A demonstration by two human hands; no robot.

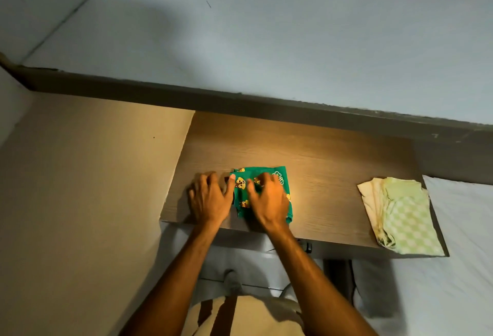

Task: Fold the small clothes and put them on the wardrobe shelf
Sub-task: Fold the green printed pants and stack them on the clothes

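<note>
1. Wood-grain table top (333, 170), brown and warmly lit at its middle, runs from the left-centre of the view to the right, its near edge facing the person.
2. Beyond its far edge lies a dark ledge (240, 106), and past that a pale grey-white surface (266, 37) fills the upper view; a tan panel (80, 175) stands to the left of the table.
3. A green garment (269, 175) with yellow cartoon prints lies folded on the table near the front edge, left of centre. Its long axis runs roughly from the near edge toward the far edge, leaning slightly right at the near end.
4. The right hand (268, 198) rests on top of the green garment, fingers bent and pressing into the cloth.
5. The left hand (209, 198) lies flat on the table just beside the garment's left edge, fingers spread, thumb touching the cloth.
6. A folded pile of pale green checked and cream clothes (400, 213) sits at the table's right end, well apart from the hands.
</note>
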